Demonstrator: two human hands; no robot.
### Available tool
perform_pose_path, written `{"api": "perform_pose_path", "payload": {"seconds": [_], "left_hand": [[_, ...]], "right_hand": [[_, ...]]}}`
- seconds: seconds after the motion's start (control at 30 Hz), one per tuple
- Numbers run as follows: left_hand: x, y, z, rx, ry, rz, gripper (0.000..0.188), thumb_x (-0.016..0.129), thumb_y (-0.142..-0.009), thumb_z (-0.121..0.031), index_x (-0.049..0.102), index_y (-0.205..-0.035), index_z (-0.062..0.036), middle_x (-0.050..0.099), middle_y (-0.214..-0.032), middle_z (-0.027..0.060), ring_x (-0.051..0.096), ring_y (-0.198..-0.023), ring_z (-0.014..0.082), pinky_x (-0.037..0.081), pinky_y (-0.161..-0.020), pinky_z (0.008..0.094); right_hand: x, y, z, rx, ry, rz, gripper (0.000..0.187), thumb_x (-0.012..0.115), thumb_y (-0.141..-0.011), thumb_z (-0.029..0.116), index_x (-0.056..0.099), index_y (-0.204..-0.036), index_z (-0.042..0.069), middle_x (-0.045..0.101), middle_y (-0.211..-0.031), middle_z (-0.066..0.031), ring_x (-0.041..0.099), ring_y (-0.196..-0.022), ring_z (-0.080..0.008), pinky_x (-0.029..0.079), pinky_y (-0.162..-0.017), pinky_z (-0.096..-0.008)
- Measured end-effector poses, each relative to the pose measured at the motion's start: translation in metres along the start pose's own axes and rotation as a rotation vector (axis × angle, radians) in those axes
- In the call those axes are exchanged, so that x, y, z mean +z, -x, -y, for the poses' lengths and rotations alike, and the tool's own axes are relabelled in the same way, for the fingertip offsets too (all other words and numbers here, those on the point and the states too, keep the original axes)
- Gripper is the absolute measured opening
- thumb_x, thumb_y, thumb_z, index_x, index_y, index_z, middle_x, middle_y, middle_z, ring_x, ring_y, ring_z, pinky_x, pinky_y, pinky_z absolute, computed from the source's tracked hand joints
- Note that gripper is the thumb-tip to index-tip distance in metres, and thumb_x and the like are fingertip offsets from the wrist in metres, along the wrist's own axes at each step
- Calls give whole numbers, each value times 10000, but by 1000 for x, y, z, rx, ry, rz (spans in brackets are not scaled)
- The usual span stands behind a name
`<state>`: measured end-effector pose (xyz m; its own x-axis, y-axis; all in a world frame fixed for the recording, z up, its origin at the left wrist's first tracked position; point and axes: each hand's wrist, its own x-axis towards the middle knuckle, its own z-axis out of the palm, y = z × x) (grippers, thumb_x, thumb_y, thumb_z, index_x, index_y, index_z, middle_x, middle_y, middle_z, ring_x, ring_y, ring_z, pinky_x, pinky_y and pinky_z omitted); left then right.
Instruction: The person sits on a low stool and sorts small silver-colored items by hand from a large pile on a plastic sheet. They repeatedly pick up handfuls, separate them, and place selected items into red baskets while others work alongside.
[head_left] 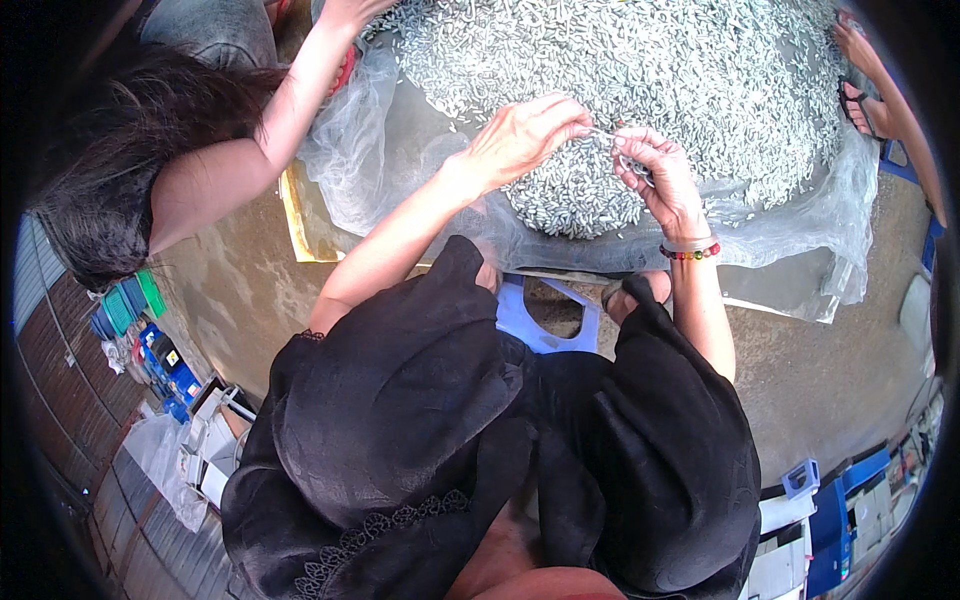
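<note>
A broad heap of small, slender, silvery-white pieces point(700, 85) lies ahead of me; I cannot make out exactly what they are. Over its near part, my left hand point(515, 138) is closed in a pinch at one end of a thin pale strand point(603, 134). The fingers of my right hand point(662, 182) are curled around the other end. A few more pale pieces seem to sit in the right palm, partly hidden by the fingers. Between the two hands the strand is short and looks stretched.
Fine white netting point(350, 135) underlies the heap. At left a co-worker's arm point(225, 190) reaches toward it; another person's sandalled foot point(868, 110) rests at the right edge. A lilac plastic stool point(520, 315) stands below me. Boxes and blue containers point(170, 365) sit behind, on the left.
</note>
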<state>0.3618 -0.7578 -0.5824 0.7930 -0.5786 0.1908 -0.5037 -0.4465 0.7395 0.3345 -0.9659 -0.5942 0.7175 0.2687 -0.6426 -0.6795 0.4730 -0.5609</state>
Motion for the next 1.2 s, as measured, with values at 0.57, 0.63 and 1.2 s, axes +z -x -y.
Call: {"api": "perform_pose_path", "payload": {"seconds": [0.57, 0.63, 1.2], "left_hand": [[20, 51, -25, 40, 51, -98, 84, 592, -777, -63, 538, -832, -29, 560, -739, 75, 553, -543, 183, 430, -435, 275], [17, 39, -5, 11, 209, -214, 74, 581, -781, -64, 540, -823, -19, 573, -741, 72, 524, -492, 141, 382, -390, 241], [12, 33, 70, -408, 113, 291, 120, 598, -781, -109, 562, -885, -63, 583, -787, 65, 566, -643, 183, 450, -577, 313]], "right_hand": [[5, 3, -45, 103, -5, -60, 91, 580, -767, -10, 586, -846, -55, 602, -711, -102, 562, -596, -153, 459, -530, -256], [-2, -3, -42, 83, -190, 5, 117, 579, -774, -6, 573, -888, -30, 595, -773, -98, 567, -683, -148, 456, -567, -237], [-7, -2, -14, 24, -731, 289, 777, 244, -857, 588, 206, -1340, -20, 209, -1380, -237, 212, -1268, -407, 197, -1034, -543]]}}
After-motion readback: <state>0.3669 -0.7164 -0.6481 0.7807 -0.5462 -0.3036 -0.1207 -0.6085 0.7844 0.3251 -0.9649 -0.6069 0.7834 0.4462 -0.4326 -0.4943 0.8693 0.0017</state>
